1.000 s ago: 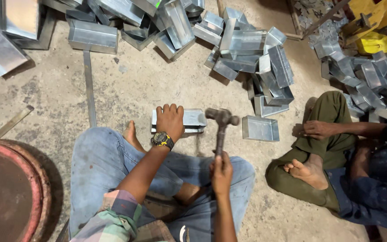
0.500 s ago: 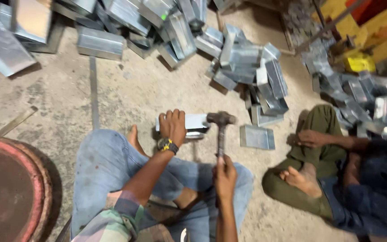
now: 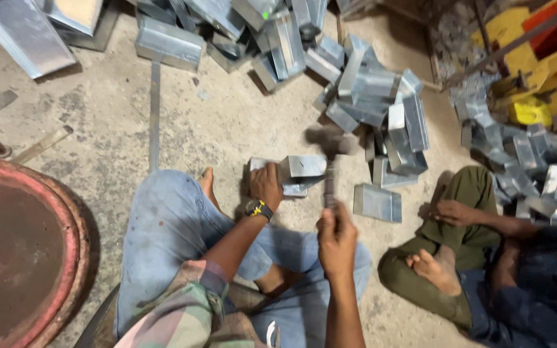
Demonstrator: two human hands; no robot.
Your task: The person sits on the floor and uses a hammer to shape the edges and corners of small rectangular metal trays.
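Since the earlier frame the hammer (image 3: 329, 169) has swung up: its head, which hung just right of the left hand, now sits blurred above and to the right of the folded metal piece (image 3: 296, 173), and the camera has drawn nearer to the work.

The left hand (image 3: 265, 187) presses down on the left end of the metal piece, fingers (image 3: 271, 173) together and flat over its top, a watch on the wrist. The piece lies on the concrete floor (image 3: 214, 122) just beyond the person's crossed legs, its raised folded part sticking out to the right of the fingertips, bare and apart from the hammer head. The right hand (image 3: 336, 238) is clamped round the lower end of the hammer handle, which rises nearly straight up the picture just right of the piece.

To the right, a flat metal tray (image 3: 377, 203) lies near the handle, and behind it a heap of metal boxes (image 3: 375, 96) crowds close. Another person's foot (image 3: 436, 269) and hand (image 3: 449, 211) rest well right of the tray. On the left a long metal strip (image 3: 155, 116) lies on the floor, with open floor between it and the piece. A round reddish rim (image 3: 72, 225) fills the lower left.
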